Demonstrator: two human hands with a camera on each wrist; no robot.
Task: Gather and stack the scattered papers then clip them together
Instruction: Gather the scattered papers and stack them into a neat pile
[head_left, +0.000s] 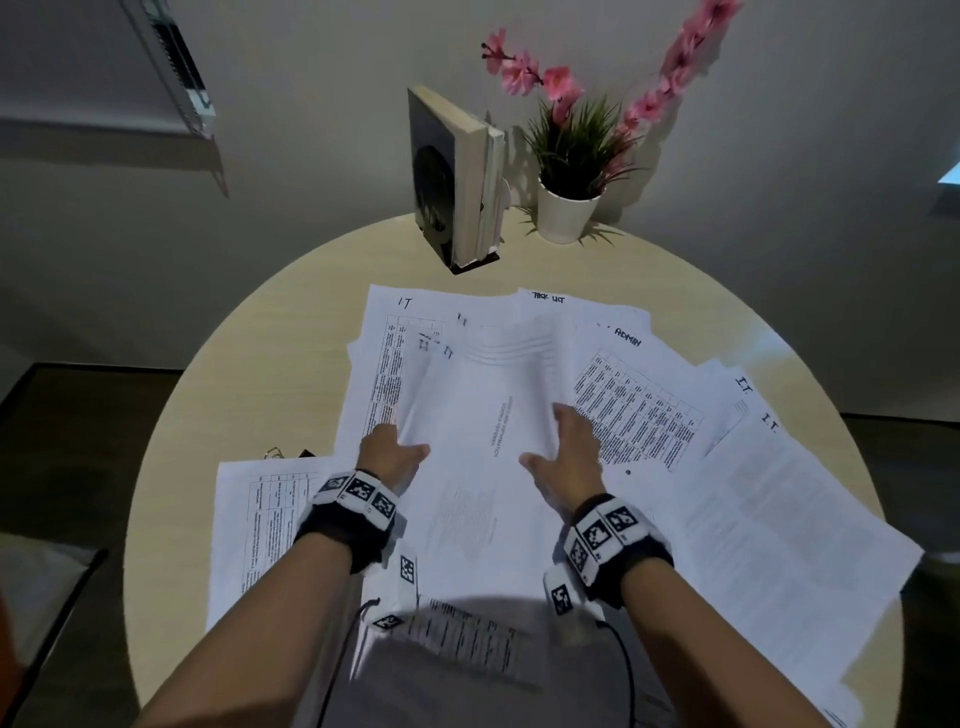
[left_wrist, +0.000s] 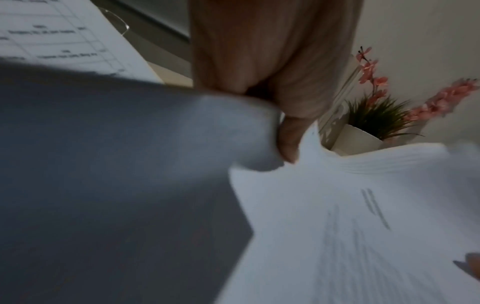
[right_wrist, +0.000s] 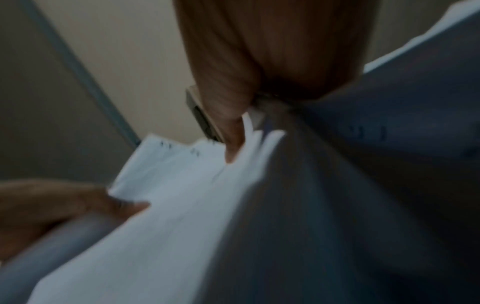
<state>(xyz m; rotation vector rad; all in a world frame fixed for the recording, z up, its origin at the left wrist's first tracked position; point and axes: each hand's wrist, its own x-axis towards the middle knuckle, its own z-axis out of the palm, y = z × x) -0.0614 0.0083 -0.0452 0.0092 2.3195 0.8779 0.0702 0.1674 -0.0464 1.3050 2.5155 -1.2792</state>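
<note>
A stack of white printed papers (head_left: 478, 415) is held in the middle of the round table (head_left: 260, 364), its far end fanned. My left hand (head_left: 392, 454) grips the stack's left edge, thumb on top. My right hand (head_left: 569, 460) grips its right edge the same way. The left wrist view shows my left hand (left_wrist: 283, 144) curled round the blurred stack (left_wrist: 363, 205). In the right wrist view my right hand (right_wrist: 233, 139) pinches the stack (right_wrist: 168, 195). Loose sheets lie right (head_left: 779, 519), left (head_left: 260, 519) and behind (head_left: 384, 353). A binder clip (head_left: 275, 453) peeks out by the left sheet.
Upright books in a bookend (head_left: 457, 176) and a white pot with a pink-flowered plant (head_left: 566, 208) stand at the table's far edge. Another printed sheet (head_left: 467, 639) lies at the near edge between my forearms. Bare wood shows at the table's left.
</note>
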